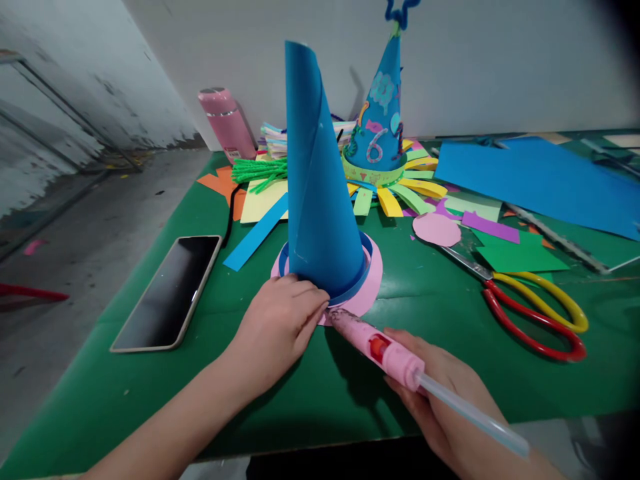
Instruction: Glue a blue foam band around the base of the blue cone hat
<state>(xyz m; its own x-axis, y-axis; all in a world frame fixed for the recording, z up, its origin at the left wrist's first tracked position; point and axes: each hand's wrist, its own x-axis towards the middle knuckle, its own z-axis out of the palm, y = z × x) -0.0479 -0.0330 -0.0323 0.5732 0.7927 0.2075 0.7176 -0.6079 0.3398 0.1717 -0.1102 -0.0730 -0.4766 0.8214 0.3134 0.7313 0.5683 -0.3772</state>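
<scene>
A tall blue paper cone (325, 193) stands upright on a pink paper ring (371, 283), with a blue paper band around its base. My left hand (287, 313) pinches the front lower edge of the cone and band, its fingertips against the paper. In my right hand (430, 373) is a pink glue gun (385, 350), a clear glue stick poking out of its back end. The gun's nozzle points at the base beside my left fingertips; whether it touches the paper I cannot tell.
A phone (170, 293) lies at left. Scissors (530, 313) with red and yellow handles lie at right. Behind stand a decorated blue party hat (380, 127) and a pink bottle (227, 123). Green pipe cleaners (260, 172) and a blue sheet (540, 177) lie on the green table (150, 407).
</scene>
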